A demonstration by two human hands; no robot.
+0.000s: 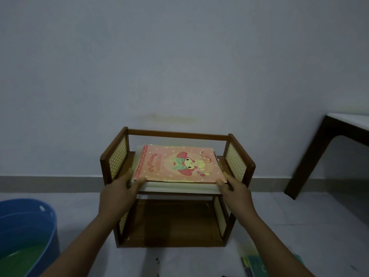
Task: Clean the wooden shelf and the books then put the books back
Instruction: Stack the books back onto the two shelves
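Both forearms reach toward twelve o'clock, my left hand (118, 193) and right hand (235, 191) pinching the pink-covered flat book stack (177, 166) by its near corners, so I should keep it level on the brown two-tier wooden shelf (175, 194).

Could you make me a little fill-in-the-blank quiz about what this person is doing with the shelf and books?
1. The pink book lies on top of a stack on the wooden shelf's ______ tier.
2. The left hand and right hand grip the stack at its two ______ corners.
3. The bucket at the lower left is ______ in colour.
4. The shelf's bottom tier holds ______ books.

Missing words: top; front; blue; no
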